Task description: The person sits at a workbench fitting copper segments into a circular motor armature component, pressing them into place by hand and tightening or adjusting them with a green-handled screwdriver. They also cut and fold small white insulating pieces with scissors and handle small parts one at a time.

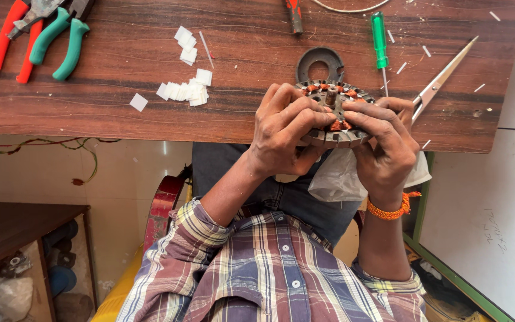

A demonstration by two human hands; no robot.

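Observation:
Both my hands hold a round metal motor stator [332, 113] with copper-coloured windings and a centre shaft, at the near edge of the wooden table [90, 113]. My left hand [281, 134] grips its left side, fingers curled over the top. My right hand [384, 149], with an orange thread band at the wrist, holds the right side, its fingertips pressed on a winding near the front rim. A crumpled clear plastic bag [336, 179] hangs beneath the stator and my right hand.
Scissors [445, 74] and a green-handled screwdriver [379, 42] lie right of the stator; a dark metal ring plate [320, 61] sits behind it. Small white paper squares [185, 90] are scattered mid-table. Red- and green-handled pliers [43, 36] lie far left.

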